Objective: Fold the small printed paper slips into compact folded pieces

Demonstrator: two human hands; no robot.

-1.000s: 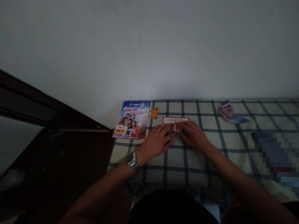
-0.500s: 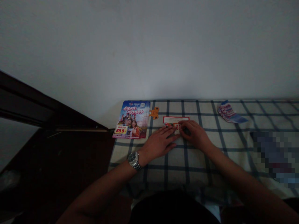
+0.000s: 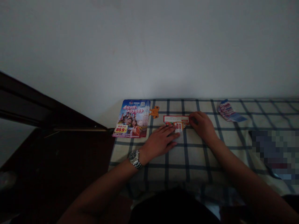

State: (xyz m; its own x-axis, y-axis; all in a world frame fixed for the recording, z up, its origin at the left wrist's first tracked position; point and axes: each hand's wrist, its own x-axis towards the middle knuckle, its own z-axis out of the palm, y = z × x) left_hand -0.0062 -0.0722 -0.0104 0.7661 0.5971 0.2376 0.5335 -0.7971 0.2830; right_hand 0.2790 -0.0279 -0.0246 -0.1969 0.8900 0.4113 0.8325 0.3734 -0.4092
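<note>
- Paper (image 3: 176,118): flat on checked cloth (image 3: 196,169), red-edged strip on the far side, long axis left-right, parallel to the wall.
- Left hand (image 3: 160,140): fingers out nearly straight, slightly apart, lying over paper's near-left part.
- Right hand (image 3: 203,127): fingers bent, thumb close, tips at paper's right end; pinch or mere touch, can't tell.
- Paper sits between both hands' fingertips.

Pale wall (image 3: 163,56) fills the upper frame, faintly marked at upper centre. Dark panelled woodwork (image 3: 25,104) slants along the left. Floor (image 3: 60,165), lower left: dark. Checked cloth (image 3: 175,159) covers the surface, centre to right. Lighting: dim.
</note>
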